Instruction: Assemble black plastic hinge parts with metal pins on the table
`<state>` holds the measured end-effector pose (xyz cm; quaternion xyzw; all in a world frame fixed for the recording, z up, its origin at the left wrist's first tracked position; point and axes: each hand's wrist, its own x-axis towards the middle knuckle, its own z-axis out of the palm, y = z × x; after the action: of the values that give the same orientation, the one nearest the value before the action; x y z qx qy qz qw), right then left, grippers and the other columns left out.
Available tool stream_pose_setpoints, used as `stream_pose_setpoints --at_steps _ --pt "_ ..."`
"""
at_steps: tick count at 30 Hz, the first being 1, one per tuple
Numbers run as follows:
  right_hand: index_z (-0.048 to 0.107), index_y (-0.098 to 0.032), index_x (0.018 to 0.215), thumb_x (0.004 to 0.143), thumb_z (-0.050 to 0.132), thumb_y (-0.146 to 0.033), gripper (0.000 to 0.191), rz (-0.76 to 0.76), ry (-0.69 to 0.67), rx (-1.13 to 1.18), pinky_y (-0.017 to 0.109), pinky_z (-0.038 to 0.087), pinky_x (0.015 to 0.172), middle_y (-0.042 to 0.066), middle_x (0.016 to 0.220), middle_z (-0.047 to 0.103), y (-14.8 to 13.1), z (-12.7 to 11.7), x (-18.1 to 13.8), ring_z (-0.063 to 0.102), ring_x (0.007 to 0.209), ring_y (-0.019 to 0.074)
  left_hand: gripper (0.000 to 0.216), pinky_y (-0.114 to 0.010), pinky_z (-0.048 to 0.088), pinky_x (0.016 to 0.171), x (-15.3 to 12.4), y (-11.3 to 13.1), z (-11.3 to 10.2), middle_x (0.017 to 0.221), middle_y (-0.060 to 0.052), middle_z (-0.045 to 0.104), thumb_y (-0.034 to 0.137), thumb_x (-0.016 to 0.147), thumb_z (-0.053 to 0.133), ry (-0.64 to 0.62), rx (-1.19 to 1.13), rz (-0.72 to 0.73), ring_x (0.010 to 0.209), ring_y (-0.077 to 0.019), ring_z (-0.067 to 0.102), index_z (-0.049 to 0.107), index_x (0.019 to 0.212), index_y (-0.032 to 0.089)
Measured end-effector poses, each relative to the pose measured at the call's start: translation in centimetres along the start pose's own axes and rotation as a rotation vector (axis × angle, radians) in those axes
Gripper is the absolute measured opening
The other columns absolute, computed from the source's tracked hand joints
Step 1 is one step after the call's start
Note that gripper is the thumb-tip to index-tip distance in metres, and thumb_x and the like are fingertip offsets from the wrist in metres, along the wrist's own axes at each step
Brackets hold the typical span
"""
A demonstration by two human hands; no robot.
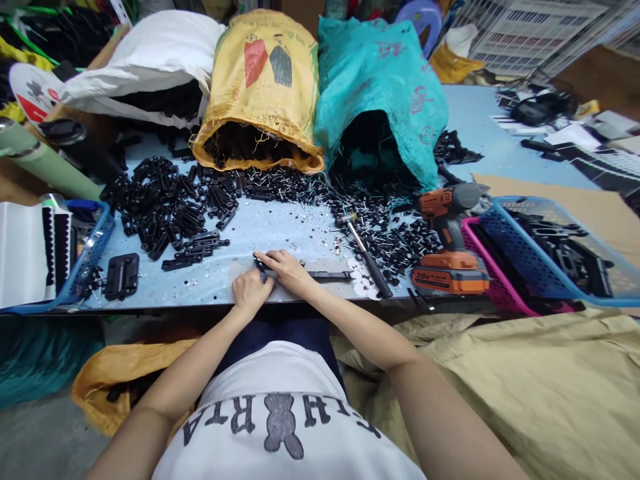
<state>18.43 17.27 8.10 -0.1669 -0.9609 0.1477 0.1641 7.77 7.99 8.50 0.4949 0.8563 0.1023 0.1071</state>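
Observation:
My left hand (pixel 251 291) and my right hand (pixel 289 271) meet at the front edge of the bench. Both sets of fingers are closed around a small black plastic part (pixel 260 267), which they largely cover. Just right of my hands a long black bar (pixel 330 275) lies flat on a pale plate. A hammer (pixel 367 257) with a black handle rests to the right, beside several white discs (pixel 363 280). Left of my hands are black link-shaped plastic pieces (pixel 195 250), some in a row, with a bigger heap (pixel 155 200) behind.
White (pixel 160 47), yellow (pixel 267 80) and teal (pixel 380 80) sacks open towards me at the back. Screws and small black parts (pixel 395 230) spread before them. An orange cordless drill (pixel 450 267) stands right, by a blue basket (pixel 560 293). Another blue basket (pixel 103 233) is left.

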Motion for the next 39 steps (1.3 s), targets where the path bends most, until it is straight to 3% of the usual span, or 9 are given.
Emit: stream_pose_setpoints --at_steps 6,11,20,24,27,33,39 --pt "0.032 -0.025 0.142 0.085 0.041 -0.004 0.061 0.084 0.003 0.001 0.033 0.042 0.088 0.008 0.107 0.050 -0.1 0.2 0.2 0.042 0.094 0.0185 0.033 -0.033 0.044 0.070 0.4 -0.1 0.3 0.081 -0.014 0.070 0.039 0.078 0.046 0.042 -0.033 -0.044 0.083 -0.0270 0.066 0.068 0.084 0.015" --pt "0.031 -0.025 0.142 0.079 0.037 0.004 0.070 0.119 -0.015 0.042 0.032 0.041 0.089 0.008 0.107 0.049 -0.3 0.2 0.4 0.041 0.096 0.0179 0.031 -0.033 0.043 0.070 0.8 -1.0 -0.2 0.081 -0.013 0.070 0.039 0.077 0.047 0.026 -0.007 0.036 0.080 -0.0263 0.065 0.068 0.080 0.016" --pt "0.029 -0.027 0.143 0.076 0.033 0.006 0.074 0.169 -0.003 0.061 0.032 0.040 0.089 0.007 0.106 0.048 -0.6 0.2 0.2 0.041 0.096 0.0175 0.031 -0.033 0.042 0.068 0.6 -1.0 -0.2 0.082 -0.013 0.070 0.038 0.077 0.046 0.031 0.002 0.043 0.082 -0.0273 0.065 0.068 0.081 0.016" --pt "0.031 -0.028 0.142 0.081 0.035 0.000 0.068 0.241 0.014 0.049 0.030 0.040 0.089 0.005 0.104 0.048 -0.8 0.3 0.2 0.042 0.093 0.0167 0.031 -0.032 0.042 0.069 0.5 -0.5 0.0 0.081 -0.014 0.070 0.037 0.077 0.046 0.060 -0.009 -0.006 0.083 -0.0273 0.065 0.068 0.081 0.016" --pt "0.031 -0.027 0.142 0.081 0.038 -0.001 0.067 0.215 0.014 0.030 0.030 0.040 0.088 0.006 0.104 0.048 -0.9 0.4 0.0 0.042 0.093 0.0167 0.031 -0.032 0.042 0.067 0.2 0.0 0.5 0.080 -0.013 0.070 0.039 0.077 0.047 0.062 -0.039 -0.037 0.082 -0.0269 0.065 0.068 0.082 0.017" --pt "0.031 -0.025 0.142 0.087 0.039 -0.009 0.058 0.277 0.036 -0.001 0.033 0.042 0.088 0.008 0.100 0.048 -1.1 0.3 0.3 0.042 0.090 0.0181 0.032 -0.032 0.041 0.066 0.6 0.4 0.6 0.079 -0.015 0.069 0.037 0.080 0.044 0.085 -0.045 -0.030 0.079 -0.0272 0.065 0.068 0.083 0.015" --pt "0.028 -0.026 0.143 0.085 0.035 -0.003 0.063 0.229 0.031 -0.016 0.033 0.042 0.088 0.007 0.103 0.048 -1.0 0.4 0.4 0.043 0.093 0.0180 0.032 -0.031 0.039 0.064 0.8 -0.3 0.2 0.078 -0.013 0.070 0.038 0.079 0.045 0.074 -0.036 0.017 0.077 -0.0267 0.065 0.068 0.081 0.016"
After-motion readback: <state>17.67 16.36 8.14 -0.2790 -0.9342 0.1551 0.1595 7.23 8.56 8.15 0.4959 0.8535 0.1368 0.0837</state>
